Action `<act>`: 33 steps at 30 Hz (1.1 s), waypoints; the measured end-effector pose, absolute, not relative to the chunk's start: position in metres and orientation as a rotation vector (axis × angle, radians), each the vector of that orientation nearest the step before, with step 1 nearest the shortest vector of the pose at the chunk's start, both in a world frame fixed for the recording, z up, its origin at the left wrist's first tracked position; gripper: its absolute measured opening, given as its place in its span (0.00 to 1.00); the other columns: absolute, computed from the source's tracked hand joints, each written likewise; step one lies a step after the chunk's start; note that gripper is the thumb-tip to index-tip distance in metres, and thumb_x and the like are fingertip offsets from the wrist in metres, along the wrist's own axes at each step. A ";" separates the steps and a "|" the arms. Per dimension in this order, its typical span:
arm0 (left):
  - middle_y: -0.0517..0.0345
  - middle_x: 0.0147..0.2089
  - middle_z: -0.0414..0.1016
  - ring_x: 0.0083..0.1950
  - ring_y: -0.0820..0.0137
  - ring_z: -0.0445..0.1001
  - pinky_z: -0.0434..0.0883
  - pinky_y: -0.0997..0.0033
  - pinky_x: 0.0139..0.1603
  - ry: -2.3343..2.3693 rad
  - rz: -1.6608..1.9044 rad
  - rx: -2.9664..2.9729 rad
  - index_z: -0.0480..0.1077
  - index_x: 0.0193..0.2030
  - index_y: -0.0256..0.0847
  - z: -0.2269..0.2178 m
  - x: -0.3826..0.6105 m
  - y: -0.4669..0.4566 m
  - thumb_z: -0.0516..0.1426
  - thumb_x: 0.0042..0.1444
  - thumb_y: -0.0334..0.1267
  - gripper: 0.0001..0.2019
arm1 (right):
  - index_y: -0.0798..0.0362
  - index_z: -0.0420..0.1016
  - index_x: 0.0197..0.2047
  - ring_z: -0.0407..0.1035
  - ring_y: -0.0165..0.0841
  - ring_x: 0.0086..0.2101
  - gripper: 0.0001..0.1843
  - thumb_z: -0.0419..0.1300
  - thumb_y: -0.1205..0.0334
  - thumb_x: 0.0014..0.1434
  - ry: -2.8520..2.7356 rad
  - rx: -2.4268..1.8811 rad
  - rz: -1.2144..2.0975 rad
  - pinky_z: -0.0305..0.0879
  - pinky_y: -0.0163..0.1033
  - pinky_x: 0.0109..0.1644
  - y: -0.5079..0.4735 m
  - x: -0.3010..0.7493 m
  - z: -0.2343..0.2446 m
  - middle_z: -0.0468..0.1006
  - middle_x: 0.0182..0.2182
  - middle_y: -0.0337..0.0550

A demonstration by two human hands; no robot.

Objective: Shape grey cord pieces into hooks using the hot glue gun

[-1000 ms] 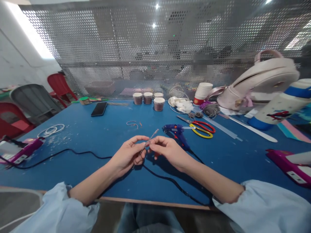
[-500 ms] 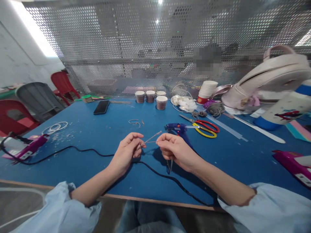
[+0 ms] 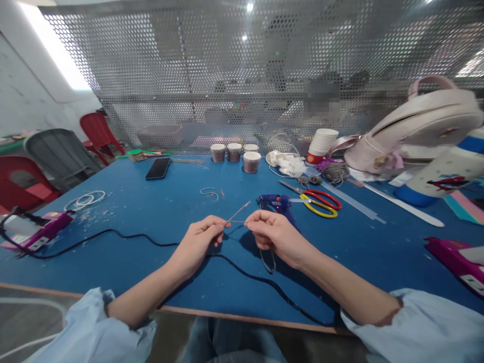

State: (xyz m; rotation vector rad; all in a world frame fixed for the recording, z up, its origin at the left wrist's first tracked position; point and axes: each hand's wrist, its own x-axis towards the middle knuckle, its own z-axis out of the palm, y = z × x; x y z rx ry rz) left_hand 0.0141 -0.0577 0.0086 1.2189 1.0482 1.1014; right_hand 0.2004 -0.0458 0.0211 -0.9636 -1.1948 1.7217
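Between thumb and fingers, my left hand point(image 3: 202, 241) pinches a thin stick wrapped in greyish yarn point(image 3: 239, 211), its tip pointing up and to the right. A strand of grey yarn point(image 3: 237, 221) stretches from there to my right hand point(image 3: 274, 234), whose fingertips are closed on it. The slack of that yarn hangs in a loop point(image 3: 269, 265) below my right hand. Just beyond my right hand lies a blue glue gun point(image 3: 275, 201) with a clear glue stick in its back. Scissors point(image 3: 319, 201) with red and yellow handles rest beside it.
Several small cups point(image 3: 251, 162) stand at the back, left of stacked paper cups point(image 3: 322, 146). A phone point(image 3: 158, 168) lies at back left. The black cord point(image 3: 249, 275) runs under my hands. Grey yarn point(image 3: 336, 172), a bottle point(image 3: 438, 171) and a bag point(image 3: 419, 121) are on the right.
My left fingers have closed more tightly around the stick, with the hand turned slightly. The loop under my right hand hangs wider.
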 end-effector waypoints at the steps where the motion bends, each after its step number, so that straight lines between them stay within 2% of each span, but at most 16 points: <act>1: 0.59 0.24 0.66 0.26 0.74 0.61 0.57 0.75 0.28 1.057 1.107 1.229 0.75 0.32 0.35 0.008 0.014 -0.057 0.57 0.52 0.39 0.09 | 0.54 0.67 0.28 0.44 0.19 0.15 0.12 0.65 0.58 0.47 -1.202 -0.970 1.716 0.40 0.30 0.19 -0.046 0.201 0.021 0.54 0.13 0.25; 4: 0.58 0.26 0.68 0.27 0.75 0.62 0.58 0.75 0.28 1.074 1.124 1.241 0.75 0.31 0.35 0.008 0.014 -0.057 0.59 0.50 0.39 0.09 | 0.54 0.68 0.28 0.44 0.19 0.15 0.12 0.65 0.58 0.47 -1.218 -0.985 1.702 0.41 0.30 0.19 -0.046 0.201 0.021 0.54 0.14 0.25; 7: 0.59 0.24 0.68 0.24 0.76 0.62 0.57 0.76 0.25 1.084 1.078 1.218 0.74 0.32 0.35 0.009 0.015 -0.058 0.59 0.51 0.41 0.10 | 0.54 0.68 0.28 0.45 0.19 0.15 0.12 0.65 0.58 0.47 -1.232 -0.994 1.687 0.41 0.30 0.19 -0.046 0.202 0.021 0.54 0.14 0.25; 12: 0.62 0.24 0.64 0.20 0.81 0.53 0.49 0.77 0.20 1.070 1.057 1.153 0.74 0.35 0.34 0.012 0.016 -0.060 0.60 0.50 0.43 0.12 | 0.54 0.68 0.28 0.45 0.19 0.15 0.12 0.65 0.56 0.48 -1.267 -0.994 1.669 0.41 0.31 0.19 -0.048 0.204 0.022 0.54 0.14 0.25; 16: 0.66 0.21 0.57 0.20 0.80 0.53 0.49 0.77 0.21 1.069 1.078 1.121 0.74 0.41 0.34 0.011 0.016 -0.059 0.61 0.49 0.42 0.16 | 0.54 0.68 0.29 0.45 0.20 0.15 0.13 0.65 0.55 0.48 -1.290 -0.995 1.666 0.42 0.31 0.19 -0.049 0.205 0.022 0.54 0.14 0.25; 18: 0.66 0.21 0.56 0.21 0.79 0.52 0.49 0.76 0.21 1.056 1.084 1.124 0.74 0.41 0.33 0.010 0.016 -0.059 0.61 0.49 0.43 0.16 | 0.54 0.68 0.29 0.45 0.20 0.15 0.13 0.65 0.54 0.48 -1.315 -1.006 1.656 0.43 0.31 0.19 -0.050 0.205 0.022 0.54 0.14 0.26; 22: 0.63 0.22 0.60 0.22 0.78 0.57 0.54 0.77 0.22 1.047 1.105 1.168 0.74 0.36 0.34 0.009 0.015 -0.058 0.60 0.50 0.42 0.12 | 0.55 0.70 0.30 0.50 0.22 0.16 0.14 0.63 0.52 0.48 -1.461 -1.100 1.541 0.47 0.32 0.21 -0.052 0.207 0.021 0.59 0.16 0.29; 26: 0.60 0.26 0.66 0.22 0.78 0.62 0.59 0.77 0.22 1.107 1.124 1.194 0.72 0.36 0.35 0.010 0.014 -0.057 0.59 0.51 0.41 0.11 | 0.55 0.71 0.31 0.53 0.23 0.18 0.14 0.59 0.51 0.54 -1.686 -1.259 1.402 0.46 0.32 0.21 -0.053 0.213 0.021 0.61 0.17 0.32; 31: 0.62 0.20 0.67 0.17 0.80 0.60 0.57 0.79 0.17 1.094 1.111 1.160 0.71 0.33 0.35 0.013 0.009 -0.055 0.58 0.52 0.41 0.09 | 0.54 0.71 0.30 0.54 0.25 0.20 0.14 0.56 0.51 0.57 -1.897 -1.385 1.277 0.48 0.33 0.23 -0.060 0.233 0.027 0.61 0.18 0.33; 33: 0.60 0.21 0.69 0.16 0.80 0.62 0.59 0.80 0.16 1.073 1.089 1.143 0.71 0.32 0.34 0.016 0.006 -0.054 0.58 0.52 0.40 0.09 | 0.53 0.72 0.30 0.53 0.25 0.21 0.15 0.55 0.50 0.57 -1.935 -1.439 1.224 0.49 0.33 0.23 -0.063 0.244 0.029 0.61 0.19 0.34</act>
